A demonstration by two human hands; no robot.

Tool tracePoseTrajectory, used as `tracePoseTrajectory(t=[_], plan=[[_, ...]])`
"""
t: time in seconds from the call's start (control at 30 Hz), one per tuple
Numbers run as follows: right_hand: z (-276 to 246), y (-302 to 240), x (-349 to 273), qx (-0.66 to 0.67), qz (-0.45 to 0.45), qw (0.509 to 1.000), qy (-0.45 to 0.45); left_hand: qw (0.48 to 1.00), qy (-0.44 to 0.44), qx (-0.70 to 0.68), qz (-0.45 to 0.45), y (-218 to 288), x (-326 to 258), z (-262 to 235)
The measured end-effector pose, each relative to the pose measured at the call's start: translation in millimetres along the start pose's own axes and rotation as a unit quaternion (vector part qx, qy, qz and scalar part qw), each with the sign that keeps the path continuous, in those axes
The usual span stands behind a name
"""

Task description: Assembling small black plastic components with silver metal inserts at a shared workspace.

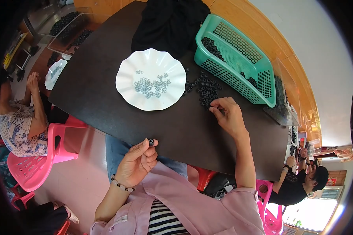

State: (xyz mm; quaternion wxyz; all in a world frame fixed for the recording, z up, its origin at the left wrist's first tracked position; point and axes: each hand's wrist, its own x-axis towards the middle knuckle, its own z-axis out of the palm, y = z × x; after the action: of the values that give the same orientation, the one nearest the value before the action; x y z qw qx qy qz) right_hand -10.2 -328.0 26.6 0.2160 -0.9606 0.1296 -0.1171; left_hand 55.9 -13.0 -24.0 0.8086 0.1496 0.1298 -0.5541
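Left hand [135,166]: thumb and forefinger pinching one black ring [151,142], long axis too small to read; right hand [230,117] nearer the black pile [209,93], which lies just beyond its fingertips; cannot tell whether these grasp anything

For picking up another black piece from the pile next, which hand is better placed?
Probably the right hand: it is at the edge of the black pile, while the left hand holds a black piece.
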Motion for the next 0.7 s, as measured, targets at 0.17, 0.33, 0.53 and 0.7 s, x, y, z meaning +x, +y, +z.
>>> tracePoseTrajectory(t=[0.17,0.33,0.53,0.7], plan=[[-2,-2,-1,0.097,0.036,0.994,0.032,1.000,-0.001,0.001,0.001,0,0,1],[-7,-3,-3,0.227,0.091,0.969,0.036,1.000,0.005,0.008,0.009,-1,-1,3],[-11,-12,-13,0.378,0.128,0.917,-0.002,0.998,0.012,0.056,0.037,-4,-6,7],[3,-30,-23,0.495,0.146,0.853,-0.079,0.992,0.025,0.109,0.058,-5,-9,11]])
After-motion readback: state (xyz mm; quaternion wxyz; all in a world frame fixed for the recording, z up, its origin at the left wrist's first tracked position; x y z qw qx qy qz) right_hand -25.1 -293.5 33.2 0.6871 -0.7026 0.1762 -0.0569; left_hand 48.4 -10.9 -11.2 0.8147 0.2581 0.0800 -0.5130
